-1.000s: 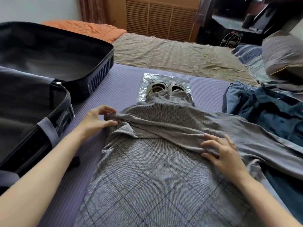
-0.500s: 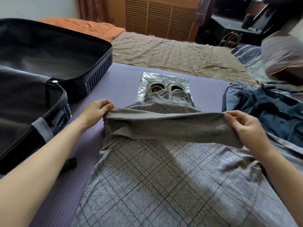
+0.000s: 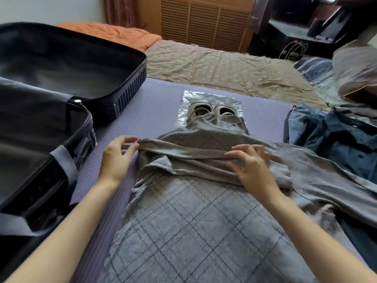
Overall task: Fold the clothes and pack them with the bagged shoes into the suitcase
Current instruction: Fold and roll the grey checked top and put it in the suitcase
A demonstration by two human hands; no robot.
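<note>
A grey plaid shirt (image 3: 189, 225) lies spread on the purple mat (image 3: 155, 111), its sleeve folded across the chest. My left hand (image 3: 117, 158) pinches the folded edge at the left shoulder. My right hand (image 3: 252, 170) rests flat on the folded sleeve, fingers apart. Beyond the shirt's collar lie the bagged shoes (image 3: 212, 111) in clear plastic, partly covered by the shirt. The open dark suitcase (image 3: 61, 94) sits at the left, empty inside.
Blue clothes (image 3: 334, 139) are heaped at the right on the mat. A beige bed sheet (image 3: 220, 66) and an orange blanket (image 3: 114, 33) lie further back. A pillow (image 3: 357, 70) is at the far right.
The sleeve that both hands held stretched up half a second ago is laid down across the shirt. My right hand moved left and let go, now pressing flat on the fold.
</note>
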